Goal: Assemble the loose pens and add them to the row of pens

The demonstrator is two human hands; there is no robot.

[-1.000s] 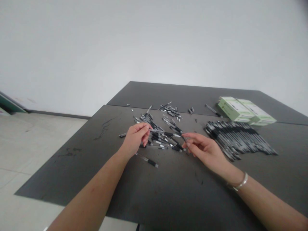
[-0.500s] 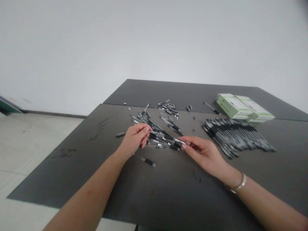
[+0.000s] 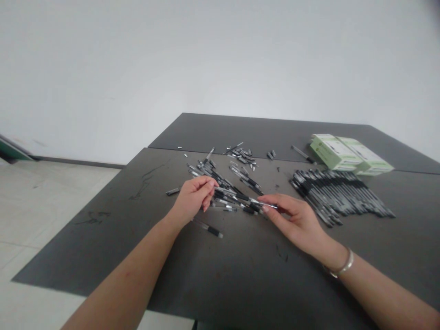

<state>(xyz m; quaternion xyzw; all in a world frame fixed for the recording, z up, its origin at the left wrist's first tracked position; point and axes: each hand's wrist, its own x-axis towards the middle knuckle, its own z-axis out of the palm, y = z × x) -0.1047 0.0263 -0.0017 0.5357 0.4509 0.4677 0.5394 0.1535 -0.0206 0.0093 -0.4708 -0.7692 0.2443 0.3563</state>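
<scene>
My left hand (image 3: 195,192) is closed, pinching the rear end of a clear pen with a black grip (image 3: 241,196). The pen slants across above a loose pile of similar pens (image 3: 216,174). At the pen's front end, my right hand (image 3: 288,213) holds a small, clear and silvery piece that looks like a pen cap (image 3: 270,205) between thumb and fingers. Whether this piece touches the pen tip is too blurred to tell. One loose pen (image 3: 211,230) lies below the left hand.
Capped pens in a neat row (image 3: 340,192) lie at the right. Behind them stand green and white boxes (image 3: 338,153), with a single pen (image 3: 302,154) beside them. Small caps and tips (image 3: 244,156) are scattered behind the pile on the dark table (image 3: 240,275).
My right hand has shifted slightly to the right, and more of the silvery piece shows between its fingers. My left hand has stayed nearly still with the pen.
</scene>
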